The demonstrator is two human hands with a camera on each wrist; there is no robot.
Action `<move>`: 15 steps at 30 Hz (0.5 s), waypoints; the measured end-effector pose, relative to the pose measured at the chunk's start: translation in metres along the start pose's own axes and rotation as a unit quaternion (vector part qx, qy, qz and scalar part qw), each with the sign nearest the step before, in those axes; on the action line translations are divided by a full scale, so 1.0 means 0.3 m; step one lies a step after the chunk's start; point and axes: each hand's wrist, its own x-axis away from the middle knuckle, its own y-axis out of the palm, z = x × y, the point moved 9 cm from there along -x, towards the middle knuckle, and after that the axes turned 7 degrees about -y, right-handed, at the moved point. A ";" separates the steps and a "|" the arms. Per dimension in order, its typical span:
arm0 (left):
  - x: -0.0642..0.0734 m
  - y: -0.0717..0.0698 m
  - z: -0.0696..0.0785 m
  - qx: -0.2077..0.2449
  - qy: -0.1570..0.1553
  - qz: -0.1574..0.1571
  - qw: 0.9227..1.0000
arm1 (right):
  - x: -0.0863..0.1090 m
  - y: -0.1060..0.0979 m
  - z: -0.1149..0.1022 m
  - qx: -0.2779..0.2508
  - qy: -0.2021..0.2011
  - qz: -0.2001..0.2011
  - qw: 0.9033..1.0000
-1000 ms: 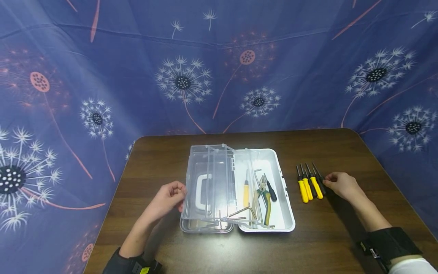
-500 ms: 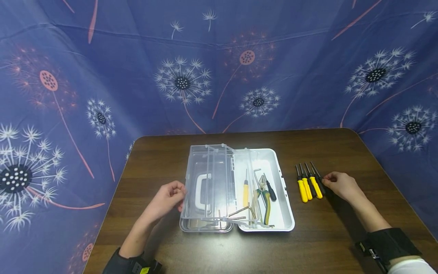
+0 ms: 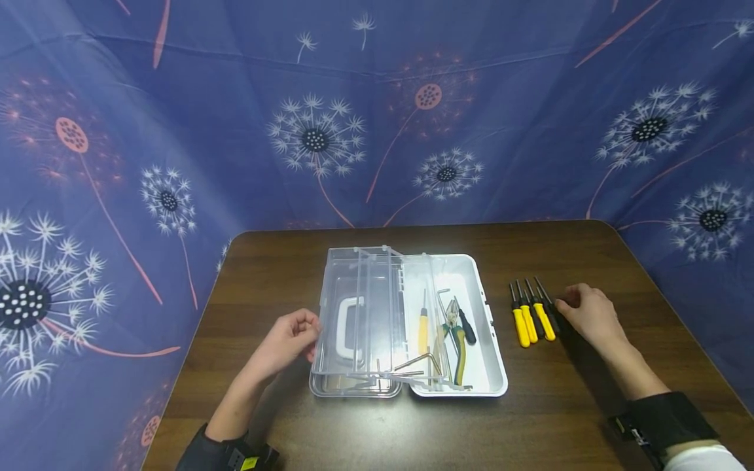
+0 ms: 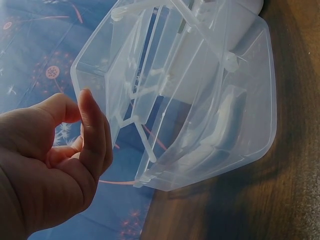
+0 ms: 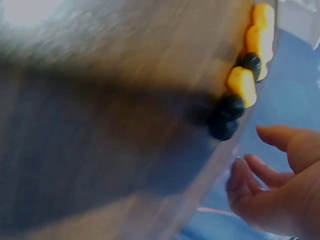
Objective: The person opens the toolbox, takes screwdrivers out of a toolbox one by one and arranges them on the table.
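Note:
An open toolbox has a white base on the right and a clear lid on the left. A clear upper tray is raised above the lid on link arms. My left hand pinches the left edge of that tray, thumb against curled forefinger; the exact contact is partly hidden. At the right, several yellow-handled screwdrivers and black-handled ones lie side by side in a row. My right hand is just right of this row, thumb and fingers parted with nothing between them.
Inside the base lie pliers, a small black-handled screwdriver, a yellow-handled tool and several hex keys. A white carry handle shows through the clear plastic. Patterned blue cloth hangs behind the wooden table.
My right hand has let go of the rightmost black-handled screwdriver and drawn slightly back to the right, its fingers spreading. The left hand and toolbox stay in place.

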 end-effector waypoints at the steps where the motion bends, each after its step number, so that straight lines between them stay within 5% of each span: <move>1: 0.000 -0.001 0.000 0.000 0.000 0.000 1.000 | -0.003 -0.013 -0.021 -0.002 -0.011 0.023 1.000; 6: -0.003 -0.001 -0.008 0.002 0.003 0.002 1.000 | -0.020 -0.052 -0.168 -0.018 -0.069 0.060 0.996; 15: -0.004 0.004 -0.021 0.016 0.001 0.006 1.000 | -0.023 0.020 -0.479 -0.086 -0.112 -0.020 0.990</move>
